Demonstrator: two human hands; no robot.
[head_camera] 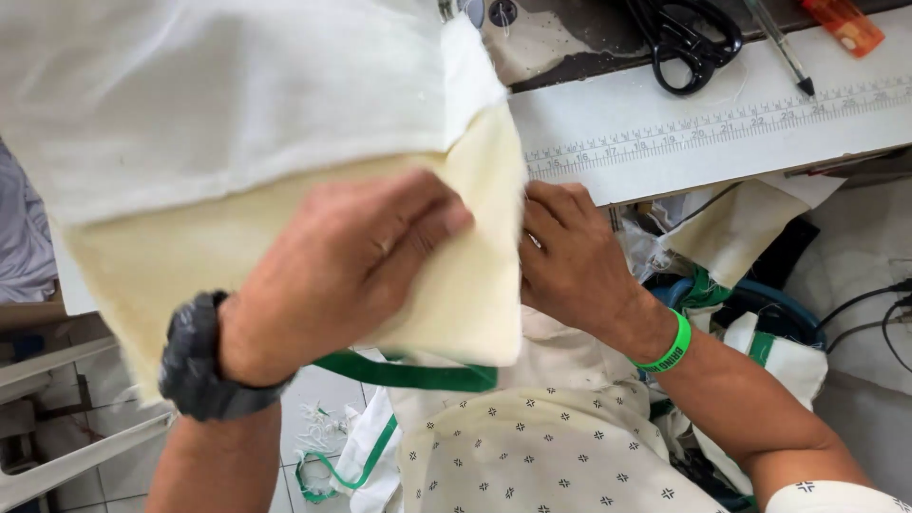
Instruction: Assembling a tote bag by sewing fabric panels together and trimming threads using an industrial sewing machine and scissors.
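A cream cloth piece (180,256) with a whiter layer folded over its top is held up in front of me. My left hand (342,266), with a black watch on its wrist, lies flat on the cloth's front and pinches it near the right edge. My right hand (570,256), with a green wristband, grips the same cloth along its right edge, with its fingers curled behind it. A green strap (408,372) hangs under the cloth's lower edge.
A white sewing table (684,142) with a printed ruler strip runs behind the hands. On its far side lie black scissors (686,38), a pen (779,43) and an orange lighter (845,24). More cream cloth and green straps are piled at the right, and cables lie on the tiled floor.
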